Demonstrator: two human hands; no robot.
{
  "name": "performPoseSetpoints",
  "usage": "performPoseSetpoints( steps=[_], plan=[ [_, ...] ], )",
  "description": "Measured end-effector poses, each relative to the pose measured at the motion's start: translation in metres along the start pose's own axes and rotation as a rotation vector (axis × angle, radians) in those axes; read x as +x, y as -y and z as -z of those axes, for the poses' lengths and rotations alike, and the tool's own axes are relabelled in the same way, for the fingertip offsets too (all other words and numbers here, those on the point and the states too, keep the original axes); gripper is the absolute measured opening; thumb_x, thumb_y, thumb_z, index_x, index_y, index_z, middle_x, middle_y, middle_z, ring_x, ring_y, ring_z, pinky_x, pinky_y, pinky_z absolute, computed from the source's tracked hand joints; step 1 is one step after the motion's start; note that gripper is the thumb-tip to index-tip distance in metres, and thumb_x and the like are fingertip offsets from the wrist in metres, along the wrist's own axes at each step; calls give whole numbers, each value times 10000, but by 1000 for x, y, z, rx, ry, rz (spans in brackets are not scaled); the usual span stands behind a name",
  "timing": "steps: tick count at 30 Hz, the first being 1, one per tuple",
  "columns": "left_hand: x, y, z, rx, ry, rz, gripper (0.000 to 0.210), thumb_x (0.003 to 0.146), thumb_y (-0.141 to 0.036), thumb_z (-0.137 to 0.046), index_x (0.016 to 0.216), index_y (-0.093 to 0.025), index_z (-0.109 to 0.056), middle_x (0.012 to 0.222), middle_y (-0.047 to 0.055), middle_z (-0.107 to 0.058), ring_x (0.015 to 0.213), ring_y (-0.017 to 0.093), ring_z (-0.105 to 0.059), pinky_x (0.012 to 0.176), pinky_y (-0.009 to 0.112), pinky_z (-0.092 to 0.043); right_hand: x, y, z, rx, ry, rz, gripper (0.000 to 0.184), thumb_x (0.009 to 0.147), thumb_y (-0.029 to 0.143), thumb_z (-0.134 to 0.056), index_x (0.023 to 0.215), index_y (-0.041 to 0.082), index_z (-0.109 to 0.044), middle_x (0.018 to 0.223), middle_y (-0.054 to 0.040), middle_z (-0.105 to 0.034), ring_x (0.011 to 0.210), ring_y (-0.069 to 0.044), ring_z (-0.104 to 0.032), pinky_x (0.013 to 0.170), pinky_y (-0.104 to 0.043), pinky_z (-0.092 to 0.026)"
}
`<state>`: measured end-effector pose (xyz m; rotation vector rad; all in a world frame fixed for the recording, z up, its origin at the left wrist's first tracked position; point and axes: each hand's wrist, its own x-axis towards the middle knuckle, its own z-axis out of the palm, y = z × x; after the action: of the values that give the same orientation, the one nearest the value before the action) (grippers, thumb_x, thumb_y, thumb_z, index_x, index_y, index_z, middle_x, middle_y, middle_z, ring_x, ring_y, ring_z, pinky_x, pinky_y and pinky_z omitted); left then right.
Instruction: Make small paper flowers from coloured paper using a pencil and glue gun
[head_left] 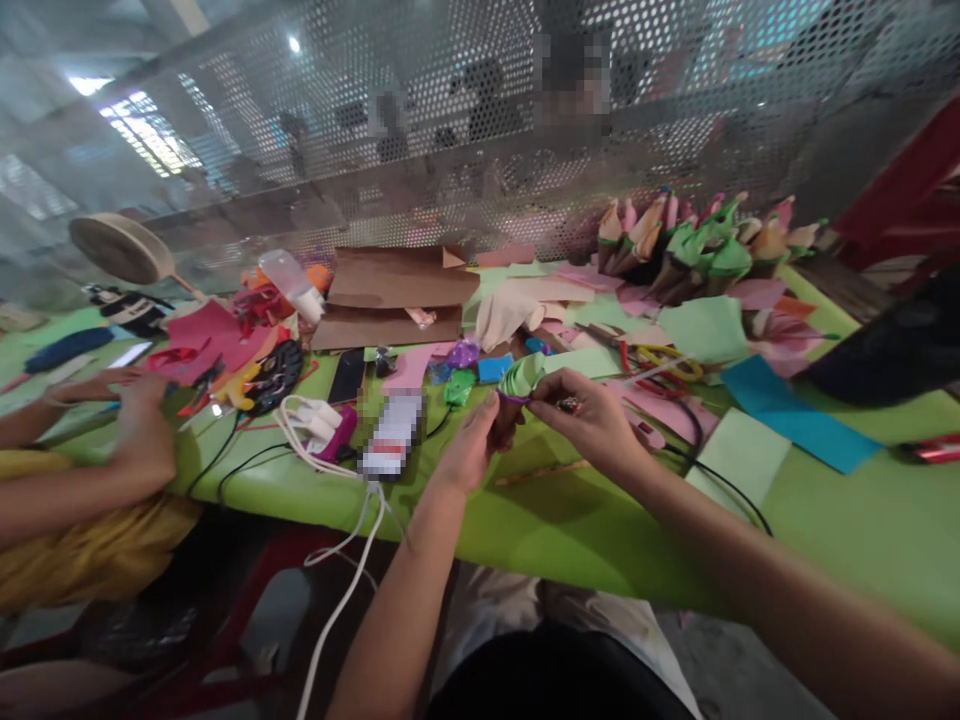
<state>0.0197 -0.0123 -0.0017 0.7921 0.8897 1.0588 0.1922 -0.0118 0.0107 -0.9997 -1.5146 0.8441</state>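
Held above the near edge of the green table (pixel 525 520), between both hands: a small paper flower (pixel 521 376), light green, folded into a cone-like bundle with ruffled, curled edges at the top and a thin purple band round its narrow base. Left hand (pixel 471 447) closed round the lower stem part from below, fingers together on it, thumb up against the base. Right hand (pixel 592 418) pinched at the band from the right side, fingertips drawn together on the paper flower; something small and dark with a red touch between those fingers, too blurred to tell. Just behind, on the tabletop, scraps of pink and green paper, a blue sheet (pixel 795 412) well to the right, yellow-handled scissors (pixel 667 362) near the right hand. Farther back, against the perforated metal screen (pixel 480 130), a cluster of finished paper flowers (pixel 697 245) in orange, pink and green, standing upright. Left of centre, a brown cardboard box (pixel 397 295), a white cable (pixel 352 560) trailing off the edge, and another person's hand (pixel 146 425) resting flat on the table.
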Motion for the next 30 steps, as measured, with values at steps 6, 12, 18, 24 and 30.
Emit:
performPoseSetpoints(
  steps=[6,12,18,24,30],
  plan=[
    [1,3,4,30,2,-18,657,601,-742,-879,870,-165,-717,721,6,-670,593,90,-502,523,210,-320,1,1,0,33,20,-20,167,817,382,-723,815,232,-650,766,-7,-692,725,-184,-618,695,-327,-481],
    [0,3,3,48,-7,-30,592,664,-711,-861,862,-170,-727,726,16,-678,613,107,-515,529,232,-300,0,2,-1,44,22,-21,222,833,430,-748,826,233,-647,781,-15,-703,733,-191,-620,688,-329,-482],
    [-1,1,1,31,25,-35,592,675,-704,-860,870,-162,-727,679,-3,-618,606,102,-476,517,241,-282,1,-1,-1,12,-18,-22,159,828,365,-721,797,230,-642,753,-3,-682,707,-183,-617,676,-325,-464],
    [-2,-2,0,32,11,-35,654,604,-761,-867,776,-159,-678,683,3,-645,556,78,-445,489,223,-279,1,-3,-1,77,9,-64,191,821,397,-737,877,216,-716,801,-26,-728,751,-196,-661,711,-342,-507],
    [0,1,3,63,-57,-33,634,616,-743,-871,826,-169,-699,713,8,-671,608,100,-529,514,215,-322,0,-1,-1,45,-14,-15,211,828,416,-765,848,223,-684,771,-12,-700,713,-184,-626,670,-327,-484]
  ],
)
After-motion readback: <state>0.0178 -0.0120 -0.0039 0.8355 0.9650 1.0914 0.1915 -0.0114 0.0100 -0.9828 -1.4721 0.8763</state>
